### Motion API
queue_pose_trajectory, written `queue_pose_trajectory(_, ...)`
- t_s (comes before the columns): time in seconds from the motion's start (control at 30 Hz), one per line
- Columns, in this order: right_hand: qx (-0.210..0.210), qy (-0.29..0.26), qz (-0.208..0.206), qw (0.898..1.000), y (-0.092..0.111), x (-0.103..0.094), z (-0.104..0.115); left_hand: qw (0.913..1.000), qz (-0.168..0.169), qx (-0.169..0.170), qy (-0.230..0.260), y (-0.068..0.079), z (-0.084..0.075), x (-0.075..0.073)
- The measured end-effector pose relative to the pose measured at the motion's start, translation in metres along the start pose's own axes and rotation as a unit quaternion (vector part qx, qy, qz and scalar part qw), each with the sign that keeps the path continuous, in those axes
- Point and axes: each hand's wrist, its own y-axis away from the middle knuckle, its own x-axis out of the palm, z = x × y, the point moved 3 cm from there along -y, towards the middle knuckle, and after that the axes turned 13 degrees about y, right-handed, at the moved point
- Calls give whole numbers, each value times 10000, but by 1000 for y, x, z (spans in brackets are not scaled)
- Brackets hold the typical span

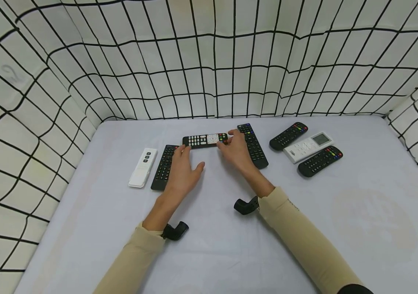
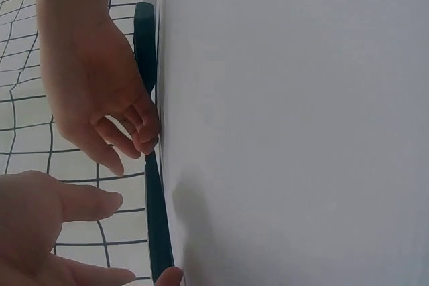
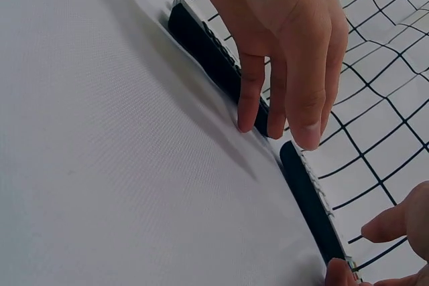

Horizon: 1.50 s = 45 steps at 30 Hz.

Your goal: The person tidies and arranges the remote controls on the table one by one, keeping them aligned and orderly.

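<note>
A black remote control with pale buttons and coloured keys lies crosswise at the middle back. My right hand pinches its right end, thumb at the near edge and curled fingers over the end. My left hand has its fingers extended and thumb spread, fingertips right at that remote's left end. Beneath the left hand, partly hidden, lies a long black remote. The right wrist view shows the crosswise remote lying low along the cloth, with the left hand above.
A white remote lies at the far left. Right of my right hand is another long black remote. Further right are two rounded black remotes and a white remote with a screen. Black netting rises behind the white-covered table.
</note>
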Motion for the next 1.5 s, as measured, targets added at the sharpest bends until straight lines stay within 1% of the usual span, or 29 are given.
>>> queue_pose_trajectory(0.17,52,156,143,9998,-1,-1,-2,9999,-58,-109,29,-5,-3,4)
queue_pose_trajectory(0.33,42,181,204,9996,-2,-2,-2,9997,-38,-249,82,-8,-7,7)
queue_pose_trajectory(0.43,35,240,250,9994,-2,-2,-2,9992,-27,-385,64,-9,-6,8)
queue_pose_trajectory(0.53,40,259,296,9992,-3,-2,-3,9990,5,-440,123,-10,-4,8)
queue_pose_trajectory(0.67,7,253,355,9991,-3,-2,-3,9989,60,-408,201,-12,-2,7)
queue_pose_trajectory(0.87,-4,276,392,9989,-4,-2,-4,9990,81,-398,167,-14,0,7)
queue_pose_trajectory(1.07,89,339,422,9985,-4,-4,-6,9991,-10,-359,205,-12,1,9)
queue_pose_trajectory(1.2,124,358,386,9985,-5,-7,-8,9988,-108,-263,387,-8,-2,11)
queue_pose_trajectory(1.3,122,409,342,9985,-7,-9,-11,9976,-115,-315,609,-4,-4,14)
queue_pose_trajectory(1.4,108,445,291,9985,-9,-11,-12,9956,-67,-437,823,-2,-5,17)
queue_pose_trajectory(1.5,71,436,273,9987,-11,-10,-14,9948,-15,-535,862,-1,-6,18)
